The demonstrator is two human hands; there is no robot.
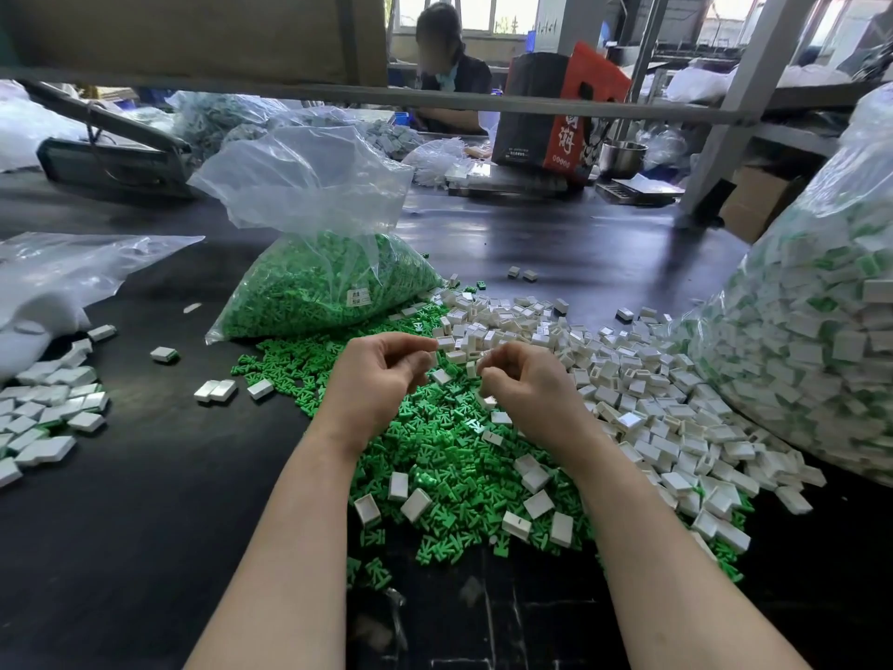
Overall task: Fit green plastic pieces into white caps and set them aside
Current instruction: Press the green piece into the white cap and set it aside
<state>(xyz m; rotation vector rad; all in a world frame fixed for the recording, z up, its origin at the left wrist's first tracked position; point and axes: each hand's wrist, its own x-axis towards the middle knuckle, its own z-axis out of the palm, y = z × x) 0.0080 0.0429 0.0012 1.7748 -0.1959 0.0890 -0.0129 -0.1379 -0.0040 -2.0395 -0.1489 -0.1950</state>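
Observation:
A heap of loose green plastic pieces (449, 456) covers the dark table in front of me. Loose white caps (628, 379) lie in a pile to its right. My left hand (381, 374) hovers over the green heap with fingers curled; what it pinches is hidden. My right hand (522, 379) is beside it, fingers curled, and a small white cap (471, 368) shows at its fingertips. Finished caps (48, 418) lie grouped at the left edge.
An open plastic bag of green pieces (328, 282) stands behind my hands. A large bag of filled caps (812, 331) bulges at the right. Crumpled clear plastic (63, 278) lies at the left. Another person (449, 65) sits across the table.

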